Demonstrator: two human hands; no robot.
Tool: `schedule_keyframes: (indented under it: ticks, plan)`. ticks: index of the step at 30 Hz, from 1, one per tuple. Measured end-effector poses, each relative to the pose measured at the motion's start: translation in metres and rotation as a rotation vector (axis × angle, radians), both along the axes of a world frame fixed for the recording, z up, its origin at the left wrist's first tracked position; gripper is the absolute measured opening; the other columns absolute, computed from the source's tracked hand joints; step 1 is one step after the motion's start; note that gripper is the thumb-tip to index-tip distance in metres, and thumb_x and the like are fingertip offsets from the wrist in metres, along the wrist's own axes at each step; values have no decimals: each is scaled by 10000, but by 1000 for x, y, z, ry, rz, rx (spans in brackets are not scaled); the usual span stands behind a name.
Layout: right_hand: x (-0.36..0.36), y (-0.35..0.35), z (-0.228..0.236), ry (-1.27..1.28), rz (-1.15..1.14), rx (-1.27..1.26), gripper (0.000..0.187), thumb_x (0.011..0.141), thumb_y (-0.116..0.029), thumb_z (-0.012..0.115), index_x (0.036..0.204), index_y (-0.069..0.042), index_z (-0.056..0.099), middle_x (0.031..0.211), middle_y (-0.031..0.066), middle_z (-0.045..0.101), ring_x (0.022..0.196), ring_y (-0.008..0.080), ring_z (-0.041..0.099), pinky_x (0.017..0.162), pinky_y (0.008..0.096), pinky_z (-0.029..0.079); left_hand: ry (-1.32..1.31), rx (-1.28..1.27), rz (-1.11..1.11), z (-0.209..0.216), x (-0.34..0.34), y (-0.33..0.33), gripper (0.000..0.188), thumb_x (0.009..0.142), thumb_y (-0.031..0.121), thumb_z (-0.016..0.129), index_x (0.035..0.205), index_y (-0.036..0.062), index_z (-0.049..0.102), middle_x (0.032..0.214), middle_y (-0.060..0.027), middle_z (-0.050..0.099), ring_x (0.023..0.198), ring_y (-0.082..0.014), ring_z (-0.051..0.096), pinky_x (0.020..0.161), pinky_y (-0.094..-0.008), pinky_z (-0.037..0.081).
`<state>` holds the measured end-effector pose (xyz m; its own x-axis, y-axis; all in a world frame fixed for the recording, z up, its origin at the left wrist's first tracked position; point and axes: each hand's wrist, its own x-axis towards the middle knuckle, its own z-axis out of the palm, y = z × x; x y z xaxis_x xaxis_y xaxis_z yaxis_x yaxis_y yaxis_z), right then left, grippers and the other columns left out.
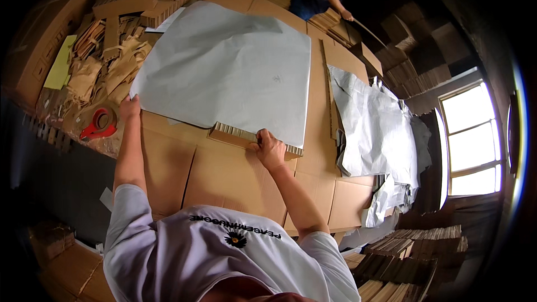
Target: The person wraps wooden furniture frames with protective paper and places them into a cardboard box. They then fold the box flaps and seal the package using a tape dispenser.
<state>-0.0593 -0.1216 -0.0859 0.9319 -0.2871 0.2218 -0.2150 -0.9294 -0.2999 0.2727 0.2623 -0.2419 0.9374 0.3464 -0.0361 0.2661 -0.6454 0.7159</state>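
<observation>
A large grey-white sheet [224, 67], creased and paper-like or plastic-like, lies spread over the cardboard-covered table. Its near left corner is pinched by my left hand [131, 106], fingers closed. At the sheet's near edge, my right hand [269, 149] is curled shut on the edge, right against a strip-like stack of brown cardboard [232, 134] that sticks out from beneath the sheet. The fingertips of my right hand are partly hidden, so I cannot tell whether they also grip the cardboard.
Flattened brown cardboard [229, 176] covers the tabletop. To the left lie a red tape dispenser [100, 123], cardboard scraps [126, 64] and cardboard stacks [126, 3]. More silvery sheets [377, 126] lie at right, near a window [471, 140]. Another person [335, 0] handles cardboard at the far side.
</observation>
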Motion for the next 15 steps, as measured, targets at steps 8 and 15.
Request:
schedule_keyframes:
  ticks: [8, 15]
  plan:
    - [-10, -3, -6, -13, 1, 36, 318, 778, -231, 757, 944, -114, 511, 806, 36, 632, 662, 278, 636, 558, 423, 464, 263, -1099, 47, 83, -65, -56, 434, 862, 412, 734, 938, -6, 646, 796, -37, 644, 694, -139, 613, 557, -305, 508]
    - [-6, 1, 0, 25, 16, 40, 318, 788, -254, 748, 950, -117, 512, 842, 57, 630, 701, 314, 645, 578, 448, 475, 65, -958, -29, 17, -45, -46, 297, 902, 240, 707, 801, -18, 602, 690, -26, 533, 549, -131, 501, 440, -294, 458]
